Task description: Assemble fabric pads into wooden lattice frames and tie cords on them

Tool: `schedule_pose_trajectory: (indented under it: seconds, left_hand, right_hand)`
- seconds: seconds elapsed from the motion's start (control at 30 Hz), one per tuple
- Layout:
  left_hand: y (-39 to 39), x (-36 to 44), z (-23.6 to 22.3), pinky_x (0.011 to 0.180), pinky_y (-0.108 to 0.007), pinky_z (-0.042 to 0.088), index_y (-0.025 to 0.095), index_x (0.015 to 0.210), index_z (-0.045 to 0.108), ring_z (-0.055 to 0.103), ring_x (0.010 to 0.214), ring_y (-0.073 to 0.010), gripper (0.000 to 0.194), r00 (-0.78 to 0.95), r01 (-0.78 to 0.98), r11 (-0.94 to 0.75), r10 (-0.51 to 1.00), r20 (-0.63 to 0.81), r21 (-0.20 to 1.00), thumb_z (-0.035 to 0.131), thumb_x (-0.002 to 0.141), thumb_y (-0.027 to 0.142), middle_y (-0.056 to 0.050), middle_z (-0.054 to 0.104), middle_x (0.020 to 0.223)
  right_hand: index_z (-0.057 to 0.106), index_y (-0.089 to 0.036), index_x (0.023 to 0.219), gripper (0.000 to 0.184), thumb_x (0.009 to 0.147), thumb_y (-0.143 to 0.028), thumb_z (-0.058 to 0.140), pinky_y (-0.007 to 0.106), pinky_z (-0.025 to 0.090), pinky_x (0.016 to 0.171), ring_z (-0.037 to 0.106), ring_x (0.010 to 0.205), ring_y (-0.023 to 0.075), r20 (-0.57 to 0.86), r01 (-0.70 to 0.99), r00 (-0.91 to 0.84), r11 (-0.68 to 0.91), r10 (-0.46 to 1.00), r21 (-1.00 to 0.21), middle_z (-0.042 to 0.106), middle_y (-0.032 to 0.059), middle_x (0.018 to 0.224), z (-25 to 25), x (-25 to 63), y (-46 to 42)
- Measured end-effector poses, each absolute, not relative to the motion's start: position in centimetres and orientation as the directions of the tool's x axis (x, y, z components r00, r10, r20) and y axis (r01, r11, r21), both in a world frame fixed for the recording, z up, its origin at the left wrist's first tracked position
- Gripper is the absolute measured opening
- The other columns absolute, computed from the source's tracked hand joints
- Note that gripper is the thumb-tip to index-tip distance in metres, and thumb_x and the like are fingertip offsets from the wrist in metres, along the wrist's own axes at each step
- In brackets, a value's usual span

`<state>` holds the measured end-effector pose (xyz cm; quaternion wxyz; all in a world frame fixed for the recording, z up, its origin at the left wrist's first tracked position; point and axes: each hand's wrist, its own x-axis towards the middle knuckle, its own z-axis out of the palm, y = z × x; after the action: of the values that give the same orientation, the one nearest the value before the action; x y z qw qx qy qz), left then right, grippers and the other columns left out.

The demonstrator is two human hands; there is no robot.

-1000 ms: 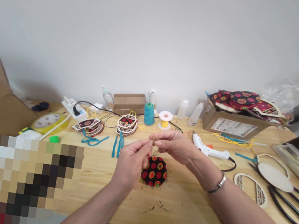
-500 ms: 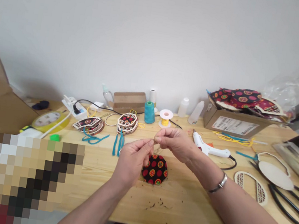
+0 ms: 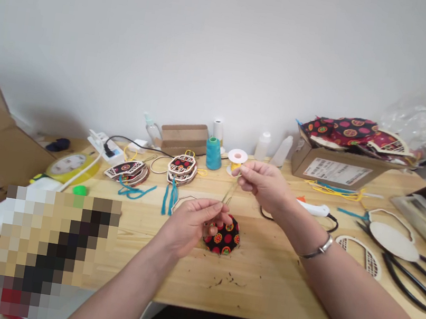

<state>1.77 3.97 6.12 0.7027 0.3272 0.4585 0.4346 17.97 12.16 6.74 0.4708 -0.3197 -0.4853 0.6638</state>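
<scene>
A thin olive cord point(image 3: 231, 189) runs in a slanting line between my hands, above the table. My right hand point(image 3: 259, 182) pinches its upper part between thumb and fingertips. Lower down, my left hand point(image 3: 198, 221) has the cord between thumb and forefinger, its other fingers loosely curled. Below them lies a padded patch of black fabric with red and orange flower circles point(image 3: 225, 238), partly covered by the left fingers. Behind the left hand, a pale thin rim point(image 3: 181, 201) peeks out, mostly hidden.
Stacked wooden lattice ornaments point(image 3: 182, 168) with blue tassels stand behind, beside a teal thread cone point(image 3: 214, 154) and yellow cord spool point(image 3: 237, 157). A glue gun point(image 3: 315, 209) lies partly behind my right arm. Black-handled scissors point(image 3: 412, 285) and a fabric-filled carton point(image 3: 335, 170) are at right.
My right hand has risen up and away from the left, drawing the cord out between them. Before, the fingertips met. The view has also tilted slightly.
</scene>
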Motion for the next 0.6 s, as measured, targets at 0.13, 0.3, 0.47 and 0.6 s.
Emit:
schedule_pose_trajectory:
  seconds: [0.13,0.3,0.47,0.6]
  left_hand:
    - [3.9,1.8,6.3,0.047,-0.019,0.033,0.009,0.069,0.069,0.052,0.052,-0.0082,0.027,0.239,-0.262,0.46,0.883,-0.404,0.848,0.076,0.064,0.034,-0.009,0.068,0.066]
    - [3.9,1.8,5.9,0.045,-0.018,0.032,0.01,0.065,0.067,0.048,0.049,-0.006,0.026,0.266,-0.258,0.463,0.878,-0.398,0.848,0.075,0.066,0.035,-0.006,0.065,0.065]
    - [4.0,1.8,5.4,0.045,-0.018,0.031,0.009,0.066,0.066,0.046,0.048,-0.005,0.026,0.279,-0.255,0.462,0.876,-0.392,0.85,0.074,0.067,0.034,-0.006,0.064,0.066]
    - [4.0,1.8,5.2,0.045,-0.017,0.028,0.01,0.066,0.066,0.045,0.047,-0.0048,0.027,0.27,-0.24,0.463,0.876,-0.4,0.853,0.074,0.067,0.036,-0.006,0.064,0.065]
  right_hand:
    - [0.062,-0.014,0.063,0.026,0.061,-0.035,0.077,0.022,0.021,0.044,0.038,0.047,0.0048,0.082,-0.382,-0.272,-0.029,0.959,-0.924,0.058,-0.0007,0.057,7.3,18.8,12.9]
    - [0.061,-0.015,0.062,0.025,0.064,-0.034,0.077,0.023,0.022,0.042,0.039,0.048,0.006,0.093,-0.383,-0.182,0.016,0.979,-0.924,0.057,0.0006,0.057,7.9,20.1,13.8]
    - [0.061,-0.015,0.059,0.022,0.064,-0.029,0.077,0.022,0.024,0.041,0.041,0.049,0.0063,0.099,-0.42,-0.135,0.034,0.986,-0.907,0.058,0.0011,0.056,8.4,20.6,14.0]
    - [0.061,-0.015,0.059,0.023,0.064,-0.029,0.078,0.02,0.025,0.041,0.042,0.049,0.006,0.099,-0.426,-0.135,0.032,0.986,-0.904,0.058,0.0009,0.056,8.6,20.7,13.9]
